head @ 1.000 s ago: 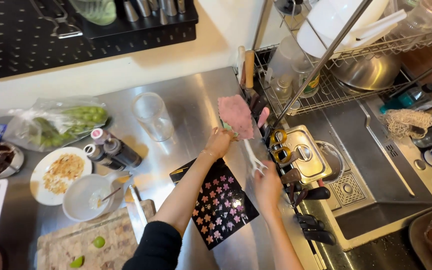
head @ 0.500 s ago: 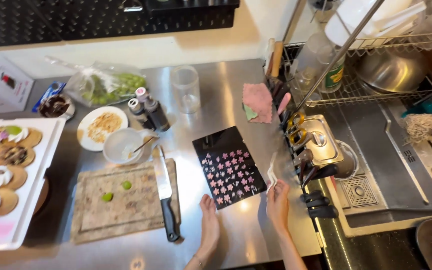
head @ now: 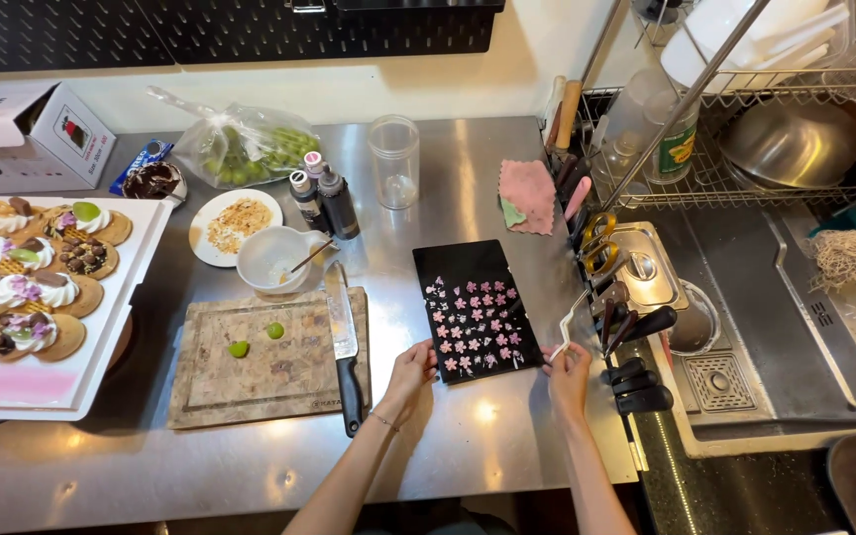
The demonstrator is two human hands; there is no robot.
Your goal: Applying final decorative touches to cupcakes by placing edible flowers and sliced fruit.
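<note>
Head view, looking straight down at a steel counter (head: 448,446). The left hand (head: 410,369) sits at the near left corner of a black tray (head: 476,309) dotted with small pink flower shapes, fingers curled together against its edge. The right hand (head: 568,369) is at the tray's near right corner, fingertips pinching a pair of slim white tweezers (head: 569,327) that angle up and away from the tray. The tray itself lies flat in the middle of the counter, between the cutting board and the sink side.

Just left of the tray there's a stone-look cutting board (head: 269,362) with two small green pieces on it, and a black-handled knife (head: 344,342) lying along its right edge. Far side of the board: a white bowl (head: 274,260) with a spoon in it, a white plate (head: 233,224) of crumbs, two dark bottles (head: 327,201), a clear cup (head: 394,161) and a bag of greens (head: 245,147). Way left is a white tray of decorated pastries (head: 27,287). A pink cloth (head: 527,193) lies far right of the black tray, near the knife rack (head: 626,337) beside the sink (head: 775,327).
</note>
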